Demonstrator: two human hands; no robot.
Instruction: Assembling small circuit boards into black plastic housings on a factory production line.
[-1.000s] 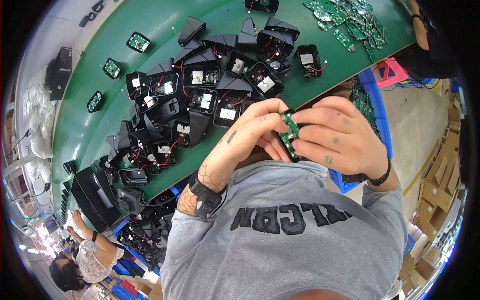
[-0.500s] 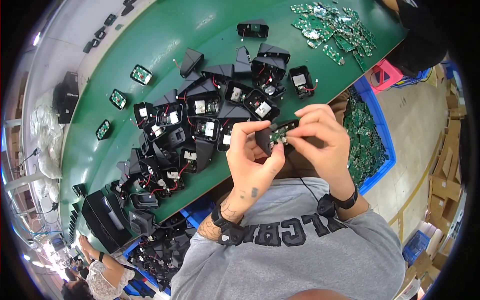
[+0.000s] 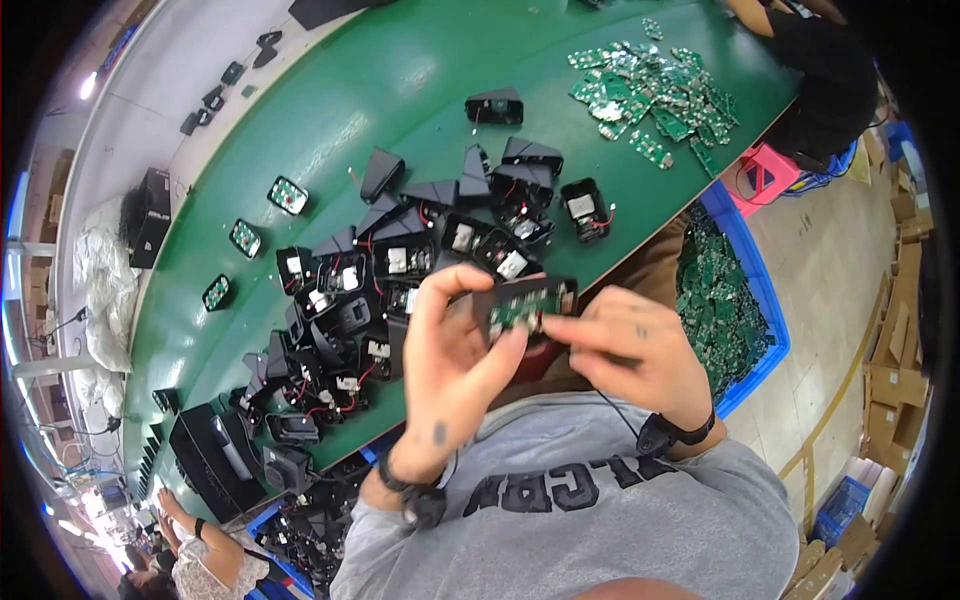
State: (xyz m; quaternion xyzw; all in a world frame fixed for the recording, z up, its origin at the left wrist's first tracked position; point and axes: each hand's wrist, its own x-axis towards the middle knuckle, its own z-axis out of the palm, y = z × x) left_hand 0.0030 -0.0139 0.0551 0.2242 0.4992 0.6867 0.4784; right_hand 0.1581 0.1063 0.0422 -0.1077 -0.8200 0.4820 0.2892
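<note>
My left hand (image 3: pixel 450 365) is wrapped round a black plastic housing (image 3: pixel 553 289), held above my lap near the table's edge. A green circuit board (image 3: pixel 528 303) lies in the open side of the housing, and my left thumb rests at its lower edge. From the right, my right hand (image 3: pixel 640 350) reaches in with its fingers curled together, its fingertips at the board's lower right edge. Something small and reddish shows beside those fingertips; motion blur hides whether they pinch it.
Several similar black housings (image 3: pixel 404 262) with red wires crowd the green table (image 3: pixel 330 130). Loose circuit boards (image 3: pixel 655 95) lie heaped at the far right. A blue bin (image 3: pixel 765 300) of boards stands at my right, near a pink stool (image 3: pixel 765 178). Other people (image 3: pixel 215 550) sit along the table.
The housing has turned so its board faces up more squarely. My left hand has shifted left and down; my right hand has gone from pinching the board to curled fingers at its edge.
</note>
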